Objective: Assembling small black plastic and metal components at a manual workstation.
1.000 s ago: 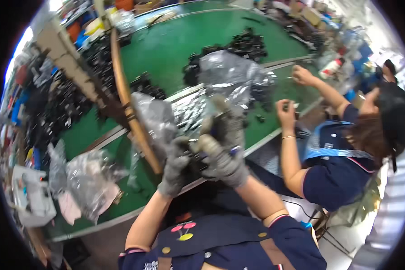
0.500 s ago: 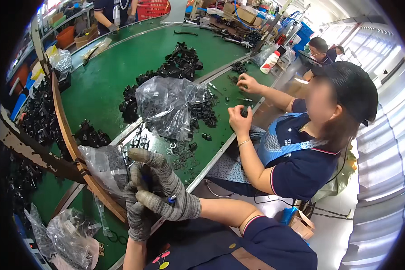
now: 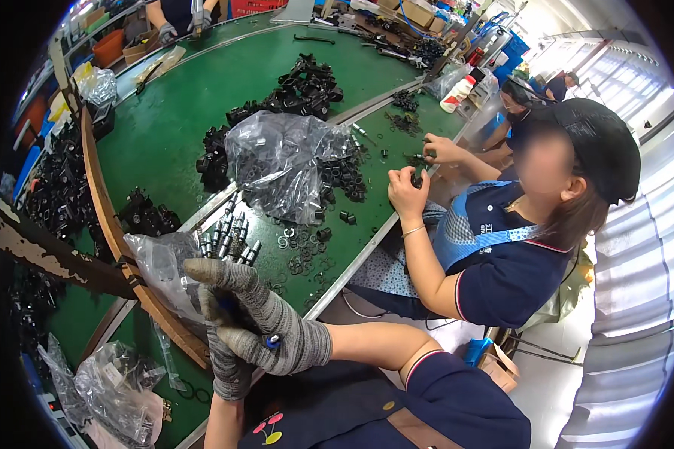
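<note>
In front of my body, my two grey-gloved hands meet over the table's near edge. My right hand (image 3: 288, 329) is closed round a thin tool, whose blue end (image 3: 273, 341) shows below its fingers; its upper fingers reach left. My left hand (image 3: 231, 370) is pressed against it from below and behind, with its fingers mostly hidden. Between the hands is a dark part (image 3: 231, 305) that I cannot make out. Just beyond them lie several shiny metal cylinders with black sections (image 3: 236, 236), next to a clear plastic bag (image 3: 161, 262).
Black parts (image 3: 299, 90) are heaped on the green table (image 3: 172, 120) near a large clear bag (image 3: 277, 161). Small rings (image 3: 303, 254) lie scattered. A curved wooden rim (image 3: 108, 209) runs along the left. On my right, a co-worker's hands (image 3: 412, 187) handle small parts.
My right hand's upper fingers have straightened and moved slightly left, and the metal cylinders show more fully. The co-worker's hands have come closer together. The view has shifted slightly.
</note>
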Motion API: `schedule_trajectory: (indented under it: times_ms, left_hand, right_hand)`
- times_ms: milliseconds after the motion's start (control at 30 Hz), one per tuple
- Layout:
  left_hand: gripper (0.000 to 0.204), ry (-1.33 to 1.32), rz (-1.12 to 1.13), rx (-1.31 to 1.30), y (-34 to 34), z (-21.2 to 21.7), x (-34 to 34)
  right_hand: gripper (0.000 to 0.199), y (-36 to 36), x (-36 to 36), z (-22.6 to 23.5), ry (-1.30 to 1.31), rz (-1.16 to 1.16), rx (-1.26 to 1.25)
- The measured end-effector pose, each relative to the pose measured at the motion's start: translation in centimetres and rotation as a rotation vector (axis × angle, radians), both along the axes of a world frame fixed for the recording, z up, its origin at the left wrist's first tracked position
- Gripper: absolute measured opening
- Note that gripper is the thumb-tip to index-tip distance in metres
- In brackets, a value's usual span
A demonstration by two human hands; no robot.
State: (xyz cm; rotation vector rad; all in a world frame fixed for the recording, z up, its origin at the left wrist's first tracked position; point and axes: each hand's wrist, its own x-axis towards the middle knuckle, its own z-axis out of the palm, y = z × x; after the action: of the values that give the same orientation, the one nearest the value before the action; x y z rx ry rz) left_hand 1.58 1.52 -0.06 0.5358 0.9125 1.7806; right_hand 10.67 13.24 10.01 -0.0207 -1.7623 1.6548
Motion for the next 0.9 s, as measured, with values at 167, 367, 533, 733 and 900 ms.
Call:
schedule_trajectory:
  times_ms: [167, 367, 533, 733, 900]
  left_hand:
    - [0.059, 0.040, 0.011, 0.038, -0.2, 1.6, -0.4]
    - [0.055, -0.052, 0.018, 0.136, -0.1, 0.4, 0.4]
    - [0.045, -0.278, 0.003, 0.201, -0.6, -0.6, 0.6]
    - [0.026, -0.607, -0.112, 0.175, -1.0, 2.3, -0.3]
    - [0.049, 0.075, 0.061, -0.115, -5.6, 6.2, -2.6]
  right_hand:
    - [0.065, -0.5, -0.6, -1.0, 0.089, 0.091, 0.100]
    - [0.077, -0.6, 0.8, -1.0, 0.107, -0.076, -0.024]
    - [0.078, 0.6, 2.2, -0.8, 0.238, -0.351, -0.406]
    - [0.073, 0.9, 3.8, -2.8, 0.133, -0.414, -0.457]
    - [0.037, 4.3, 4.0, -4.6, -0.376, -0.502, 0.153]
